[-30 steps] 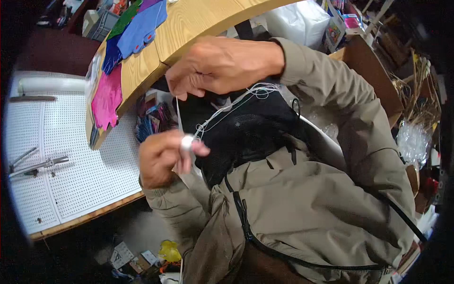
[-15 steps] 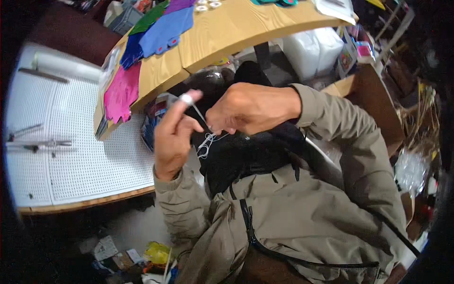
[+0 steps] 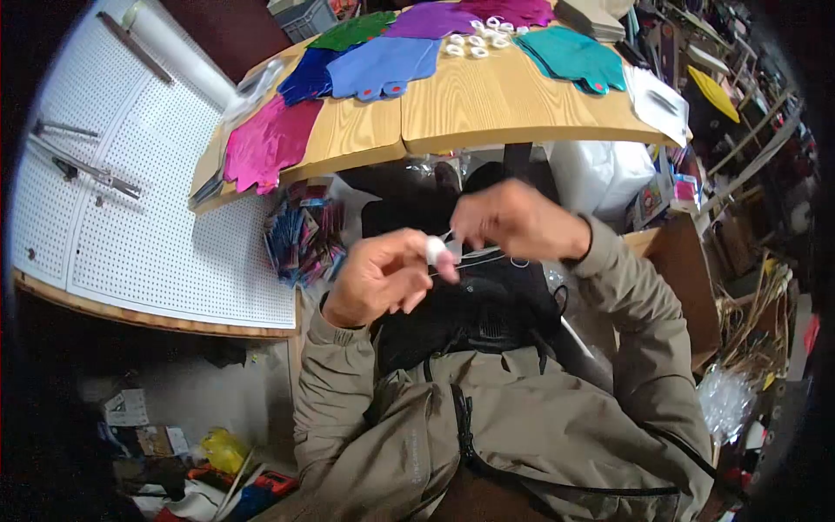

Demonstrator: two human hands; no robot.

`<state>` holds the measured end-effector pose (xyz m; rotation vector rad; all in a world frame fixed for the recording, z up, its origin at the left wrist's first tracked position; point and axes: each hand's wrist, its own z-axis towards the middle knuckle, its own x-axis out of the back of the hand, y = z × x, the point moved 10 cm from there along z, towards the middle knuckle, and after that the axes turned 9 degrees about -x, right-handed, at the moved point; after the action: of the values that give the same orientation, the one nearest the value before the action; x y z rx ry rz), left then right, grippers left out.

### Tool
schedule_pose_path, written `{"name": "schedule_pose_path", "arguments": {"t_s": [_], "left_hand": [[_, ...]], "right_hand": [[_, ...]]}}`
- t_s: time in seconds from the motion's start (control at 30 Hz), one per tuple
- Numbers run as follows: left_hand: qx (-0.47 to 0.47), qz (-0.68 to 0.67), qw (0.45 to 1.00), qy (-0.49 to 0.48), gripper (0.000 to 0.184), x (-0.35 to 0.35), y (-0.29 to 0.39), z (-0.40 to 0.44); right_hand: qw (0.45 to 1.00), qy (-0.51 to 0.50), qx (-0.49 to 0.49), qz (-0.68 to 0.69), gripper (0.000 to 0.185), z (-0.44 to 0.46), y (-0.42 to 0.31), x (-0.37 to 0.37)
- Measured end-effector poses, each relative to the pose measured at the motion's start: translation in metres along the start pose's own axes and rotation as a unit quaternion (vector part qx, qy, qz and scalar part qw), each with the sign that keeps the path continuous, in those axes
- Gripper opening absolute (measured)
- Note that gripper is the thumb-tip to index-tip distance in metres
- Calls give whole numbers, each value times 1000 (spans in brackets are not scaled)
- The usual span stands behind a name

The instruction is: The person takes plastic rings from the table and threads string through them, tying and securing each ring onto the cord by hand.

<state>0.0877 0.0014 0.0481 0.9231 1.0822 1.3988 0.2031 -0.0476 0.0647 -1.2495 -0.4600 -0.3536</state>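
Observation:
My left hand is raised above my lap, with a thick white coil of cord around its index finger. The thumb and other fingers curl below it. Just to the right, my right hand is pinched on the thin white cord, though motion blurs its fingertips. Loose strands of cord run between the two hands, over dark cloth on my lap.
Across the wooden table lie pink felt pieces, blue felt pieces, teal felt pieces and several small white coils. A white perforated board stands left; a cardboard box stands right.
My view has tilted up, showing more of the table. The left index finger has swung from pointing up to pointing right, and the right hand has shifted above it with the cord.

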Motion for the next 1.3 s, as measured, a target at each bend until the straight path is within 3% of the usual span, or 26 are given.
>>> {"name": "schedule_pose_path", "arguments": {"t_s": [0.03,0.1,0.17,0.27,0.3,0.4,0.43,0.53,0.6,0.67,0.77,0.8,0.87,0.97,1.1,1.17,1.3], "left_hand": [[-8,0,1000,3,33,-1,2,4],[-36,141,984,101,33,15,7,13],[-49,206,965,156,33,26,10,5],[61,50,996,-37,34,1,-25,-7],[57,51,996,-37,34,-1,-21,-2],[-21,115,980,163,34,24,10,4],[-16,112,979,170,34,28,6,1],[98,168,981,21,35,16,-31,-2],[79,96,992,31,35,12,-26,-6],[22,-39,998,49,34,9,-11,-4],[25,-91,989,112,32,20,-19,-2],[28,-116,983,140,31,24,-22,-1],[38,-119,981,145,30,22,-28,1],[47,-122,980,152,28,21,-35,4],[55,-30,990,129,23,29,-48,5],[95,20,993,75,19,23,-55,6],[108,-3,994,28,16,19,-51,25]], "right_hand": [[999,-34,27,9,21,-3,-4,-18],[995,-76,56,14,21,-3,-9,-26],[999,-30,15,26,27,2,-15,-8],[1000,-21,-5,18,32,1,-6,-6],[999,-35,-4,8,33,0,1,-12],[998,-60,-2,10,30,-2,-5,-19],[998,-65,2,23,27,-3,-12,-22],[999,-42,-29,18,18,2,-5,-14],[995,30,-88,-40,8,7,15,9],[995,3,-89,-41,8,1,25,-3],[994,-52,-87,-47,14,-3,32,-21],[991,-10,-126,39,14,-2,34,-10],[952,79,-204,212,17,-7,44,4],[961,47,-172,213,20,-4,35,1],[969,6,-135,207,23,1,33,-16],[974,-5,-123,191,24,3,29,-17],[937,-35,-205,282,19,4,38,-14]]}}
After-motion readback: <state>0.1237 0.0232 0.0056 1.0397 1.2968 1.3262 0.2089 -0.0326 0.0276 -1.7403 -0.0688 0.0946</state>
